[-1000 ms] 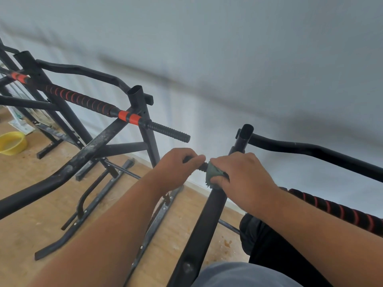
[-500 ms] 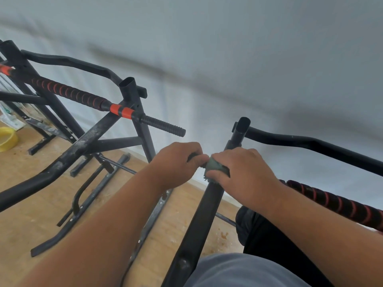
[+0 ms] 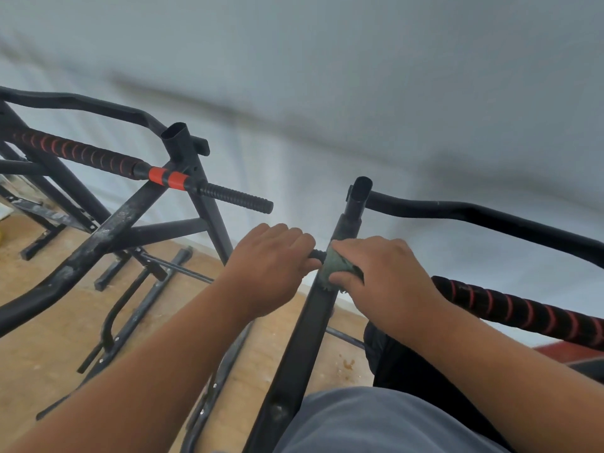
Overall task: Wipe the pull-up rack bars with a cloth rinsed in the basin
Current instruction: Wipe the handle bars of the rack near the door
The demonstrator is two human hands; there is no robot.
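A black slanted rack bar [image 3: 307,335] runs from the bottom centre up to an open tube end [image 3: 362,188]. My right hand [image 3: 379,276] grips a green-grey cloth [image 3: 335,264] wrapped round that bar near its top. My left hand [image 3: 271,259] curls round a short black ribbed handle [image 3: 317,255] that sticks out to the left of the same bar, just beside the cloth. The basin is out of view.
A second black rack frame [image 3: 111,223], dusty and scuffed, stands at the left with a red-banded grip bar [image 3: 170,179] and ribbed end [image 3: 238,197]. A padded red-striped bar [image 3: 516,308] and a curved black bar [image 3: 474,214] lie to the right. Wooden floor [image 3: 42,348] below, white wall behind.
The view has drifted to the right, so the yellow basin at the far left has left the frame. Both hands stay on the bar and handle, with the cloth barely shifted.
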